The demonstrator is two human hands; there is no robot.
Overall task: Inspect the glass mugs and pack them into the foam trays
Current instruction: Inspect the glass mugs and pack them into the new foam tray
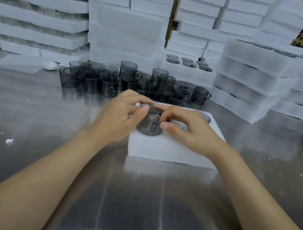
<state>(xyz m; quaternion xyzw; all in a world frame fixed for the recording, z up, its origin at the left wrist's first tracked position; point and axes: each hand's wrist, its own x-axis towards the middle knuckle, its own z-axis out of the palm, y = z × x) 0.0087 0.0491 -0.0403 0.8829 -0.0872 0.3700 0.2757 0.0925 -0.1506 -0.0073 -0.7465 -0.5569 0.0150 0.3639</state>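
Both your hands hold one smoky glass mug over the foam tray.

Your left hand [125, 110] and right hand [186, 129] are close together, fingers curled round the mug [149, 125] from either side, thumbs toward you, forearms angled in from the bottom corners. The mug sits at or partly in a near-left pocket of the foam tray [170, 150]; whether it is fully seated, I cannot tell. Another mug rim [203, 116] shows in a far pocket, so this tray looks barely started. Behind it, a cluster of loose mugs [131, 85] waits on the steel table [45, 116], so plenty appears left. Stacked trays [254, 78] stand beyond.
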